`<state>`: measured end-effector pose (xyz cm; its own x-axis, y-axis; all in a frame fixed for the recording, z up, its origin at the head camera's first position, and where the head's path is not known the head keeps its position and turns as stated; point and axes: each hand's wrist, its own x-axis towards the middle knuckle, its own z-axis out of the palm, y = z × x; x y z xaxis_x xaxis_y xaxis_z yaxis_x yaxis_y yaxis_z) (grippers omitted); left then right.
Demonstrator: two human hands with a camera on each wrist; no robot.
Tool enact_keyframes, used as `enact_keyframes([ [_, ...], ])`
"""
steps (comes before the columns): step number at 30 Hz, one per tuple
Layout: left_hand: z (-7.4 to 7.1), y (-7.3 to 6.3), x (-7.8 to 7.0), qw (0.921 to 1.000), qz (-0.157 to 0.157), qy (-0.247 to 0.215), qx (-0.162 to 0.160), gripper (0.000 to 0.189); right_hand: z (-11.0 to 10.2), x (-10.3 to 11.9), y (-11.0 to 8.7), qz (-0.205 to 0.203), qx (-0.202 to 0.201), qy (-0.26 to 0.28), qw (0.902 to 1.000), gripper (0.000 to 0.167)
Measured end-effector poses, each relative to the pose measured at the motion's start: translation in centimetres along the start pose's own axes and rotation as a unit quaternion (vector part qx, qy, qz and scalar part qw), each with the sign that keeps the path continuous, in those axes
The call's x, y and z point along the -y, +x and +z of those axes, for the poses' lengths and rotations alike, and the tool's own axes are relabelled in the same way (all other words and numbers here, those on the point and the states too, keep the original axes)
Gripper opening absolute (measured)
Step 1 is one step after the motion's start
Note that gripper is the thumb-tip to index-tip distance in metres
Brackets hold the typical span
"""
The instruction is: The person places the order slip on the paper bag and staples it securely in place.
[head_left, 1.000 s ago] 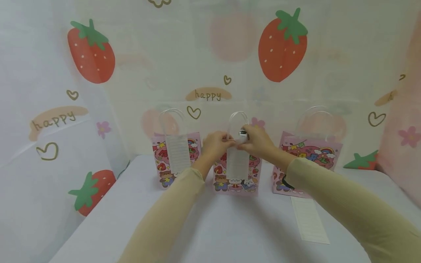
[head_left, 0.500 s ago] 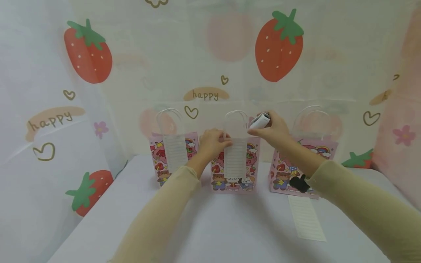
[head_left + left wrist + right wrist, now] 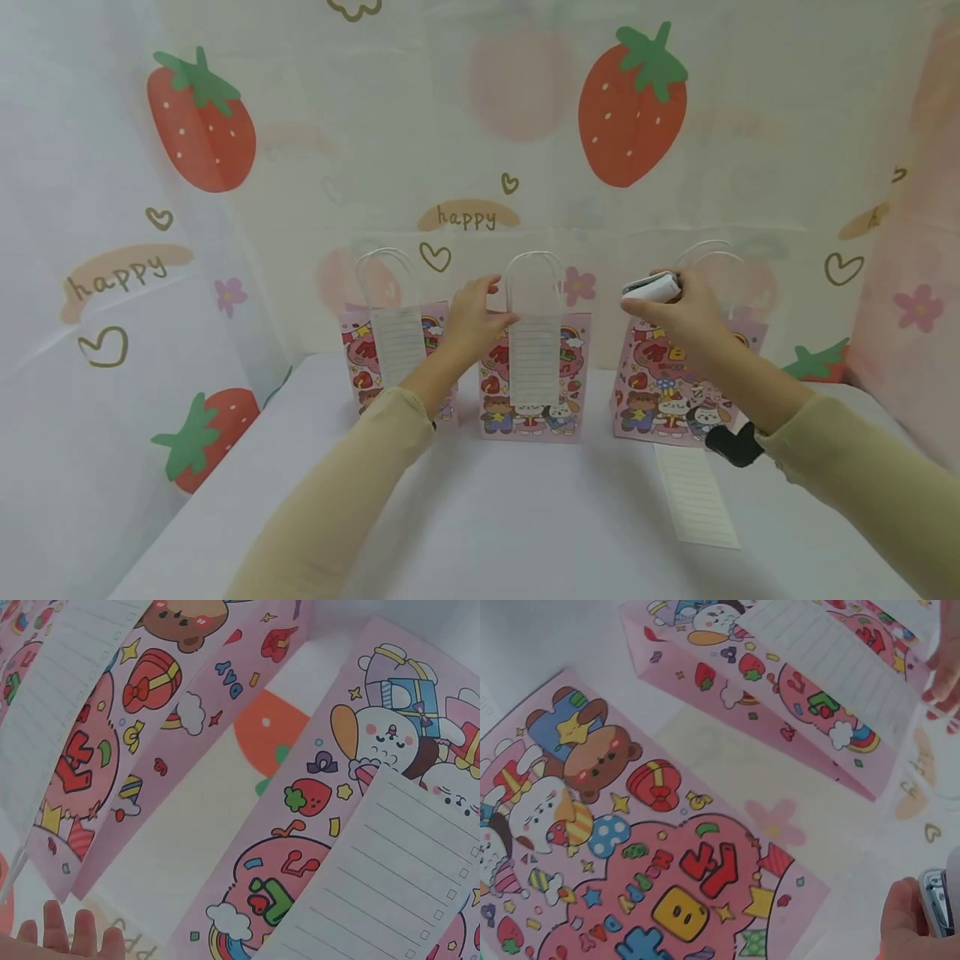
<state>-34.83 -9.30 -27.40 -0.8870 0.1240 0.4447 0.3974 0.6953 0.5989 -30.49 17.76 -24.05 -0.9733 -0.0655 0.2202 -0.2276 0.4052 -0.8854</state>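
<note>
Three pink cartoon gift bags with white handles stand in a row. Lined paper strips hang at the fronts of the left bag (image 3: 362, 346) and the middle bag (image 3: 495, 408); the middle one's strip (image 3: 535, 362) sits under its handle. My left hand (image 3: 471, 323) is at that bag's upper left, fingers extended, thumb tip by the strip's edge; whether it touches cannot be told. In my right hand (image 3: 693, 312) I grip a small white stapler (image 3: 652, 289), held before the top of the right bag (image 3: 637, 392). Part of the stapler (image 3: 934, 900) shows in the right wrist view.
Another lined strip (image 3: 697, 500) lies on the white table (image 3: 525, 517) in front of the right bag. A curtain (image 3: 337, 167) printed with strawberries and hearts hangs close behind the bags. A black band (image 3: 735, 444) shows at my right wrist.
The right hand has carried the stapler away from the middle bag's handle, rightwards to the right bag. My left fingers have loosened from the strip's top and spread, moving slightly left.
</note>
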Motion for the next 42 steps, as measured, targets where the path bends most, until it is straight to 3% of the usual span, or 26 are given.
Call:
enact_keyframes([
  [7,-1.4,-1.0,0.2,0.9998,0.009,-0.016,-0.011,0.064,-1.3,-0.8,-1.1,-0.001,-0.008,-0.003,1.0,0.071],
  [10,-1.7,-1.5,0.5,0.9997,0.01,-0.019,-0.007,0.065,-1.8,-1.2,-1.5,0.002,-0.015,-0.029,0.9995,0.07],
  [18,-2.3,-3.4,0.8,0.9986,-0.029,-0.042,-0.011,0.065,-3.5,-2.1,-2.3,0.02,-0.029,-0.041,0.9986,0.07],
  [21,-2.4,-3.9,1.0,0.9984,-0.029,-0.045,-0.018,0.065,-4.1,-2.5,-2.5,0.018,-0.036,-0.039,0.9984,0.072],
  [25,-2.4,-4.5,1.3,0.9985,-0.022,-0.042,-0.027,0.064,-4.8,-3.1,-2.7,0.018,-0.04,-0.005,0.999,0.072],
  [33,-2.4,-5.9,2.1,0.9995,0.016,-0.003,-0.028,0.063,-6.3,-4.2,-3.5,0.009,-0.049,0.061,0.9969,0.042],
  [38,-2.4,-7.0,2.5,0.9998,0.011,-0.013,-0.013,0.064,-7.0,-4.8,-3.9,0.002,-0.042,0.18,0.9829,0.03],
  [42,-2.5,-7.8,2.8,0.9996,0.017,-0.017,-0.012,0.065,-7.5,-5.1,-4.3,0.002,-0.038,0.209,0.9773,0.009],
])
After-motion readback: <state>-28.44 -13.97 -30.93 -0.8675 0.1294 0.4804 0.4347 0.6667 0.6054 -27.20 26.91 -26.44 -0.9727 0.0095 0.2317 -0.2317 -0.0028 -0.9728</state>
